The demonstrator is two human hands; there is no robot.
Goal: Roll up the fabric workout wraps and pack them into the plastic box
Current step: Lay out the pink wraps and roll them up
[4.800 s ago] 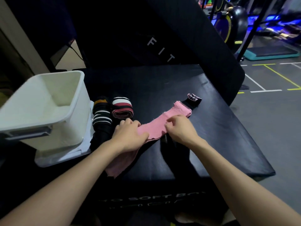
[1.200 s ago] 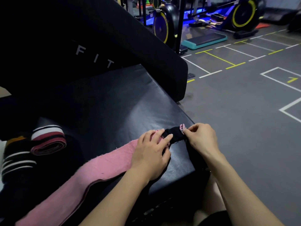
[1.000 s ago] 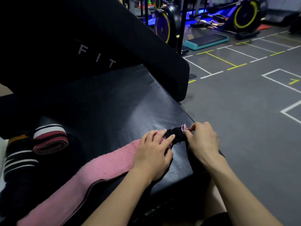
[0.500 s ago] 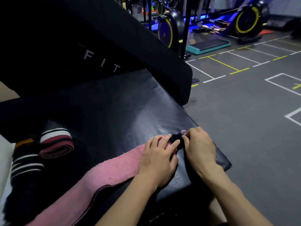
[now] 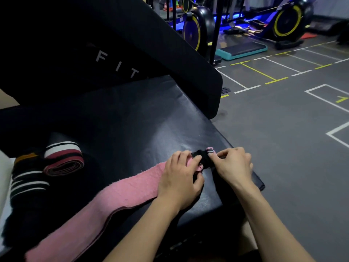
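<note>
A long pink wrap (image 5: pixel 113 197) lies stretched across the black padded box (image 5: pixel 141 120), running from the lower left up to the right edge. Its black end with a pink label (image 5: pixel 204 157) is at the far right. My left hand (image 5: pixel 181 178) pinches the wrap where pink meets black. My right hand (image 5: pixel 234 165) pinches the black end from the right, fingers curled. A rolled red, white and black wrap (image 5: pixel 64 157) and a black wrap with white stripes (image 5: pixel 28 182) lie at the left. A sliver of the white plastic box (image 5: pixel 3 178) shows at the left edge.
A slanted black pad with the letters FIT (image 5: pixel 117 65) rises behind the work surface. The padded box's right edge drops to grey gym floor (image 5: pixel 292 148) with painted lines. Exercise bikes (image 5: pixel 194 29) and a teal step platform (image 5: pixel 241 50) stand at the back.
Since 4.8 s ago my view has swung right and both hands have slid along the pink wrap to its black end. Over the last second they have drawn closer together on it.
</note>
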